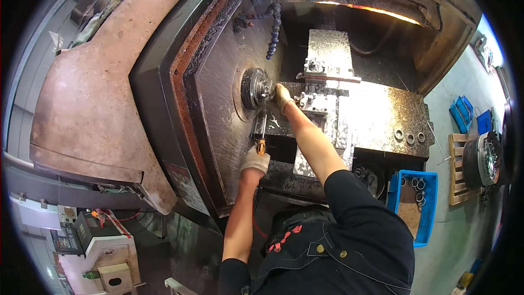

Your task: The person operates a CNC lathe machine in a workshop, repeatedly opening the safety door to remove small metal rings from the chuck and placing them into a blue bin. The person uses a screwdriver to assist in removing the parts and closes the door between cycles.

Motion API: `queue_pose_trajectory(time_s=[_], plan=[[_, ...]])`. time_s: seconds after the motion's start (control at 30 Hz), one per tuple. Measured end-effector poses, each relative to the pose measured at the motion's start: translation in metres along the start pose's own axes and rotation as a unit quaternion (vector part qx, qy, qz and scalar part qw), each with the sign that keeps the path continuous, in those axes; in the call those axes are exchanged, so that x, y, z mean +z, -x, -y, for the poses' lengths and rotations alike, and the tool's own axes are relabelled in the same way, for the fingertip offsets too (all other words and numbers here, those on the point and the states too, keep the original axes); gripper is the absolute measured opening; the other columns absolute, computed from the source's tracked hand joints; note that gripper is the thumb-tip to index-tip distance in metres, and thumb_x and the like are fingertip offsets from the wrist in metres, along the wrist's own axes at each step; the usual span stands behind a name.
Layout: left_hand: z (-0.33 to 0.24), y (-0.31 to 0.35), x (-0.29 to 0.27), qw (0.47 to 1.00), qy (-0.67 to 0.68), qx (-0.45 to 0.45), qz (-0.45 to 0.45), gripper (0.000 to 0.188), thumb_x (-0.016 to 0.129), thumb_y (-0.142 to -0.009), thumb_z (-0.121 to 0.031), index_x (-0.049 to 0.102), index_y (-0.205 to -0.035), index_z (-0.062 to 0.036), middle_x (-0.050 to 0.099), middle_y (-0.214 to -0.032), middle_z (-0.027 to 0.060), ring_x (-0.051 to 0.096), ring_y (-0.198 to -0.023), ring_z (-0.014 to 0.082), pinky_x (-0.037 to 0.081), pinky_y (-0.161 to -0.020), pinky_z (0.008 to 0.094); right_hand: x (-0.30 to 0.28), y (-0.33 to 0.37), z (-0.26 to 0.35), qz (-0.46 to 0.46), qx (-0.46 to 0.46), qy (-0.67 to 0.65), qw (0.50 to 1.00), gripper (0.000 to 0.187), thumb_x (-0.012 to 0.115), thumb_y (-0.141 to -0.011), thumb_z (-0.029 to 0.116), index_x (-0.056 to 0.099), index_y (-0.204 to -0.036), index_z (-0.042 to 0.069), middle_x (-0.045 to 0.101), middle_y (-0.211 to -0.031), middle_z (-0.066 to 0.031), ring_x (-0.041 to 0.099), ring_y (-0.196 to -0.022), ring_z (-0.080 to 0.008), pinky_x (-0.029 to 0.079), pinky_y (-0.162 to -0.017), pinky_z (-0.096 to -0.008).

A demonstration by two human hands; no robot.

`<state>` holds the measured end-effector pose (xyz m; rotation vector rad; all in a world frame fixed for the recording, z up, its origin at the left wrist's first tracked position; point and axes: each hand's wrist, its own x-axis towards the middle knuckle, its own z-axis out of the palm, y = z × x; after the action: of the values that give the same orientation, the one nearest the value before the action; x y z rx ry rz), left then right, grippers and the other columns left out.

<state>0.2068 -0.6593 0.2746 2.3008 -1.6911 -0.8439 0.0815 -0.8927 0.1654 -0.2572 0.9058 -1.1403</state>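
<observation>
My left hand (255, 162), in a pale work glove, is closed around an orange-handled air blow gun (262, 147). The gun's long thin nozzle points up toward the lathe chuck (254, 88), a round dark metal chuck with jaws on the machine's left wall. Just right of the chuck face is my right hand (283, 99), also gloved. Its fingers are bent in toward the jaws, and what they hold, if anything, is hidden. A tool block (313, 103) with bolts sits close to the right of that hand.
Several metal rings (410, 138) stand on the machine's flat cover at right. Below it, a blue bin (427, 208) holds more rings. A segmented coolant hose (273, 33) hangs above the chuck. The machine's door edge (191, 109) rises at left. A wooden pallet (458, 169) lies on the floor.
</observation>
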Motion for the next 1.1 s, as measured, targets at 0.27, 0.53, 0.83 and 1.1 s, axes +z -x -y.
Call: queue_pose_trajectory(time_s=[0.27,0.53,0.83,1.1], plan=[[0.016,0.008,-0.012,0.999,0.017,-0.042,0.006,0.038,0.053,-0.071,-0.027,0.058,-0.104,-0.0089,0.061,-0.096,0.0199,0.058,-0.091,0.035,0.045,-0.08,0.041,-0.001,0.01,-0.014,0.04,-0.083,0.051,0.994,0.027,0.044,-0.089,0.03,0.057,-0.094,0.007,0.058,-0.079,-0.0049,0.055,-0.065,-0.0153,0.045,-0.053,-0.028],[0.021,0.028,-0.009,1.0,0.007,0.025,-0.012,0.029,0.055,-0.07,-0.024,0.06,-0.094,-0.0071,0.062,-0.087,0.0178,0.059,-0.082,0.0338,0.045,-0.073,0.0398,0.0,0.021,-0.01,0.037,-0.065,0.105,0.992,0.027,0.047,-0.089,0.031,0.059,-0.092,0.006,0.059,-0.075,-0.0045,0.052,-0.059,-0.0145,0.043,-0.054,-0.0279],[0.033,0.024,0.0,0.999,0.013,-0.029,-0.029,0.037,0.053,-0.071,-0.027,0.057,-0.103,-0.0086,0.061,-0.093,0.0197,0.057,-0.09,0.0367,0.044,-0.079,0.0435,0.005,0.042,-0.021,0.031,-0.091,0.101,0.99,0.026,0.051,-0.087,0.032,0.058,-0.088,0.006,0.059,-0.075,-0.0042,0.053,-0.059,-0.014,0.042,-0.051,-0.0279],[-0.007,0.004,-0.006,0.992,-0.117,-0.005,-0.038,0.033,0.053,-0.072,-0.03,0.057,-0.097,-0.0093,0.062,-0.091,0.0198,0.059,-0.087,0.0361,0.045,-0.078,0.0427,-0.008,0.047,-0.02,0.031,-0.115,0.057,0.991,0.027,0.063,-0.08,0.028,0.058,-0.1,0.01,0.059,-0.078,0.0016,0.053,-0.065,-0.0107,0.043,-0.058,-0.0276]])
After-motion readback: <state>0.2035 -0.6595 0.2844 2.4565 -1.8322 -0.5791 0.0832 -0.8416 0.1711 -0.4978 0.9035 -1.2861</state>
